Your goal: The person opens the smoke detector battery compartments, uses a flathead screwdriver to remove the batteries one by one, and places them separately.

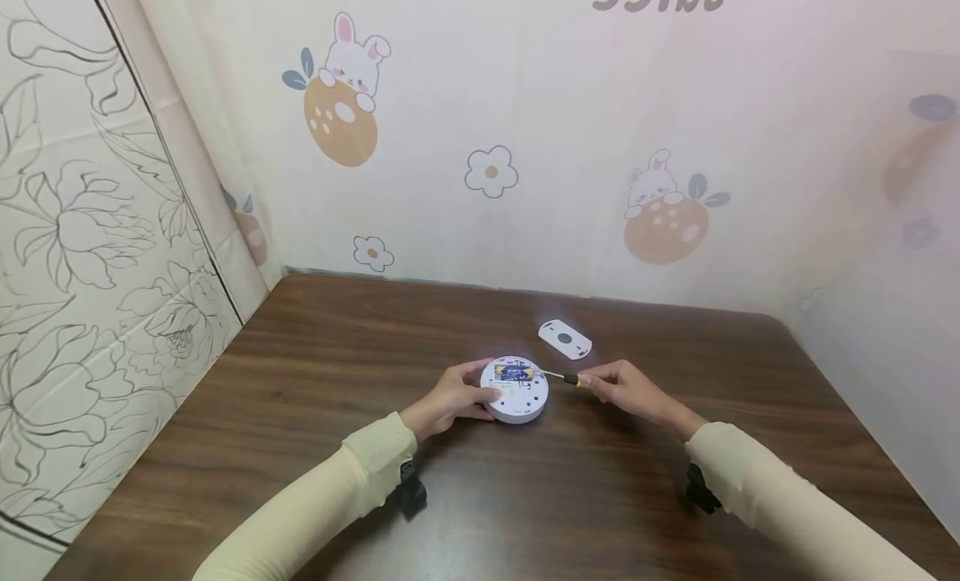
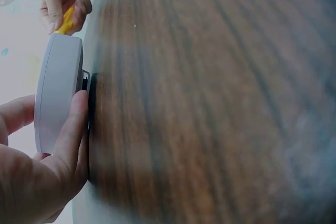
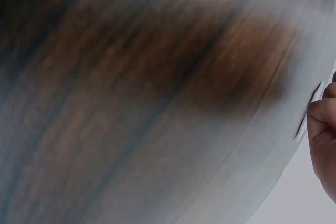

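Observation:
A round white device (image 1: pixel 517 409) lies back side up near the middle of the table, with blue-and-yellow batteries (image 1: pixel 513 372) in its open compartment. My left hand (image 1: pixel 452 398) grips it from the left, thumb on the top face and fingers along the side. In my right hand (image 1: pixel 628 388) is a screwdriver (image 1: pixel 573 379) with a yellow-and-black handle, pinched near its end. Its metal shaft points left, the tip at the right end of the batteries. The left wrist view shows the device's grey-looking side wall (image 2: pixel 60 87) and the yellow handle (image 2: pixel 66 20) beyond it.
Behind the device lies a flat white plate (image 1: pixel 577 348) with a grey round centre. The brown wooden table (image 1: pixel 360 339) meets a wall (image 1: pixel 435 231) printed with rabbits and flowers. A flower-patterned panel (image 1: pixel 90 231) stands at the left.

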`<state>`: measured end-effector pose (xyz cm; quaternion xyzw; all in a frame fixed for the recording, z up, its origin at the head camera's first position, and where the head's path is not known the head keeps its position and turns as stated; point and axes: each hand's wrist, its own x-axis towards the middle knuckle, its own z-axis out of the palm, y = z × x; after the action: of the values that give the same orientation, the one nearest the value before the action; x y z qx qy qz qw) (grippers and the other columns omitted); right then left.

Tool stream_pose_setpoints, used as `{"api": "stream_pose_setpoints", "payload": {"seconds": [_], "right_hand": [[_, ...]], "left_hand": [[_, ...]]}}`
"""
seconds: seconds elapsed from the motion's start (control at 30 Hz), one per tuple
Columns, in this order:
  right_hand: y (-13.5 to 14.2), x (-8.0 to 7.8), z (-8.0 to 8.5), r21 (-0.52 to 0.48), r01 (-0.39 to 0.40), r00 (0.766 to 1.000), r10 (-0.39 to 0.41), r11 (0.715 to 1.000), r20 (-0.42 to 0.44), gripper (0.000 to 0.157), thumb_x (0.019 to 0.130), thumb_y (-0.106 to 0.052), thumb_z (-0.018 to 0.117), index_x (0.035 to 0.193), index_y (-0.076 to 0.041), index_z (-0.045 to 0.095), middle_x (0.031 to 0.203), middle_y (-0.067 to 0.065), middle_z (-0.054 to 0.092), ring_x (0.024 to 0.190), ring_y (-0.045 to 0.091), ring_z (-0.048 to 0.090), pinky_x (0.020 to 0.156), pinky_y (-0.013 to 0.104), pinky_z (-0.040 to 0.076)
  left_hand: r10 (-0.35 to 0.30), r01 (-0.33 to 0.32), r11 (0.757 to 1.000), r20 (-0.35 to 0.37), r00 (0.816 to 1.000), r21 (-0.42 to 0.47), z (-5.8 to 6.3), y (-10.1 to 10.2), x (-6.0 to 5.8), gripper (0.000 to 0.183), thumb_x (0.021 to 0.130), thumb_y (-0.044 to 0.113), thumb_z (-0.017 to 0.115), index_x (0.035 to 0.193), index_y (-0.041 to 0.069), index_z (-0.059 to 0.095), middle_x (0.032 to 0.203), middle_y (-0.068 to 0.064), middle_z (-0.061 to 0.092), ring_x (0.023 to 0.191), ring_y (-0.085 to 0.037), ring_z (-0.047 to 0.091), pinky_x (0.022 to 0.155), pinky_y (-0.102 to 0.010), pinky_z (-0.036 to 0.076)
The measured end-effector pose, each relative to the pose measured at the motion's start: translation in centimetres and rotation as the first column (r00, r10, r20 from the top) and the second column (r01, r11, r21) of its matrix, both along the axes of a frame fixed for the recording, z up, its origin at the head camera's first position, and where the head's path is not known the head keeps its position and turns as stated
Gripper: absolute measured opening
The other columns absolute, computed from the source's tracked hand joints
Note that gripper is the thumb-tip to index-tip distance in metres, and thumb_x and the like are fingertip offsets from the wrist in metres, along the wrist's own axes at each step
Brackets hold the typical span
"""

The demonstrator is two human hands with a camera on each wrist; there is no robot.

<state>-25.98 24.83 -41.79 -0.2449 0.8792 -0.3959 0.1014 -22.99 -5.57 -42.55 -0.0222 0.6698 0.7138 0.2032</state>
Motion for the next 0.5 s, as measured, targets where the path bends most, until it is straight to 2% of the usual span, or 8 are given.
{"api": "stream_pose_setpoints", "payload": {"seconds": [0.23,0.33,0.5], "right_hand": [[-0.2,0.5,0.5,0.024,0.058,0.998,-0.057,0.998,-0.039,0.029,0.096,-0.025,0.060,0.108,-0.002,0.071,0.062,0.001,0.049,0.060,0.015,0.048,0.050,0.024,0.040],[-0.3,0.8,0.8,0.028,0.088,0.996,-0.088,0.996,-0.024,0.032,0.096,-0.030,0.059,0.108,-0.003,0.071,0.064,0.005,0.051,0.063,0.019,0.050,0.053,0.026,0.043],[-0.4,1.4,1.1,0.035,0.127,0.992,-0.126,0.991,-0.018,0.036,0.096,-0.031,0.058,0.112,-0.001,0.070,0.087,0.011,0.065,0.078,0.024,0.054,0.063,0.029,0.046]], "left_hand": [[0.001,-0.003,0.999,-0.032,0.999,-0.040,-0.1,0.1,0.1,0.061,0.084,-0.004,0.068,0.139,0.007,0.046,0.106,-0.020,0.050,0.082,-0.026,0.062,0.068,-0.038,0.059],[0.004,-0.006,0.998,-0.037,0.999,-0.055,0.0,0.2,0.1,0.062,0.083,-0.004,0.069,0.139,0.006,0.045,0.103,-0.020,0.050,0.080,-0.025,0.062,0.067,-0.038,0.059],[0.012,-0.015,0.998,-0.040,0.999,-0.064,0.2,0.4,0.4,0.063,0.082,-0.004,0.070,0.139,0.003,0.043,0.100,-0.020,0.051,0.077,-0.025,0.062,0.066,-0.040,0.059]]}}
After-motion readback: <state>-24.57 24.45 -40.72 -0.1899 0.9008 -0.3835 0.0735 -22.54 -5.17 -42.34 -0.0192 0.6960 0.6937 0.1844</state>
